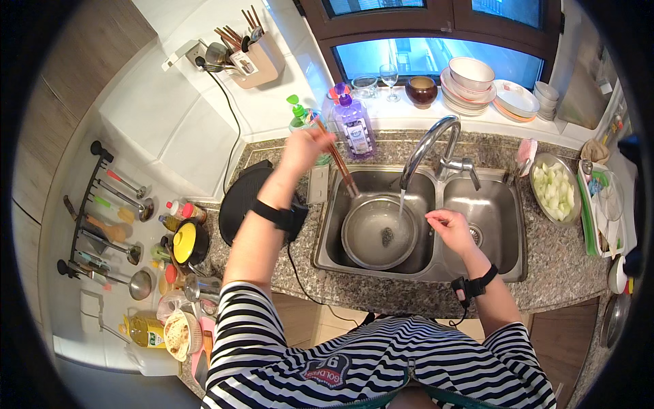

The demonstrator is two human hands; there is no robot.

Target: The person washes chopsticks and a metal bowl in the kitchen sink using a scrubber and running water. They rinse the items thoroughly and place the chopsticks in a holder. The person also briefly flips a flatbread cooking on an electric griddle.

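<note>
My left hand (306, 148) grips a bundle of brown chopsticks (341, 166) above the back left corner of the double sink. Their lower ends point down into the left bowl (375, 179). Water runs from the chrome faucet (429, 138) into a round metal basin (352, 245) standing in that bowl. A dark grey clump (387, 236) shows inside the basin; what it is I cannot tell. Over the divider and the right bowl (506, 245) is my right hand (452, 229), its fingertips drawn together with nothing visible in them.
Behind the sink stand a purple detergent bottle (356, 130) and a green pump bottle (299, 115). Stacked bowls and plates (467, 89) line the windowsill. A dish of cut pale-green vegetable (554, 191) sits at right. On the left counter lies a black electric griddle (245, 199).
</note>
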